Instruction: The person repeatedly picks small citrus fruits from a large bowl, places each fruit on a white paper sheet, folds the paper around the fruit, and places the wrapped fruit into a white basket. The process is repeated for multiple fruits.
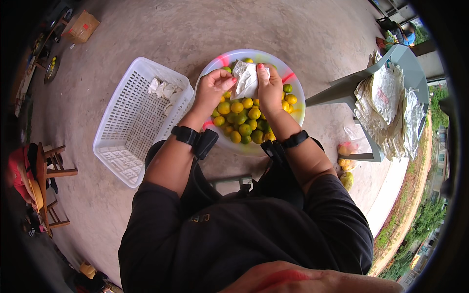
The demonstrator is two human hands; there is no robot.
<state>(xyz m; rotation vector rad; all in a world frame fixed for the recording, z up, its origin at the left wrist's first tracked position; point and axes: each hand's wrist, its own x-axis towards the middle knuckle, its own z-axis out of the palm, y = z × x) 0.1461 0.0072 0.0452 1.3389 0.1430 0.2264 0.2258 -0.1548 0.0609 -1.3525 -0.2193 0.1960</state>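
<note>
Above a wide plastic basin (298, 78) of green and yellow citrus fruits (244, 119), both my hands are raised around a crumpled white paper bag (244, 82). My right hand (270, 88) grips the bag's right side, thumb on top. At its left edge is my left hand (213, 88), thumb and forefinger close together; whether they pinch the paper is hard to see. What the bag holds, if anything, is hidden. Left of the basin, a white perforated plastic basket (117, 110) has several white paper-wrapped pieces (165, 89) at its far end.
A grey plastic stool (403, 58) on the right bears a stack of paper bags (381, 99). Beside it on the floor lie a plastic bag (353, 143) and a large yellowish fruit (346, 180). A cardboard box (82, 27) and a wooden chair (44, 175) stand leftward.
</note>
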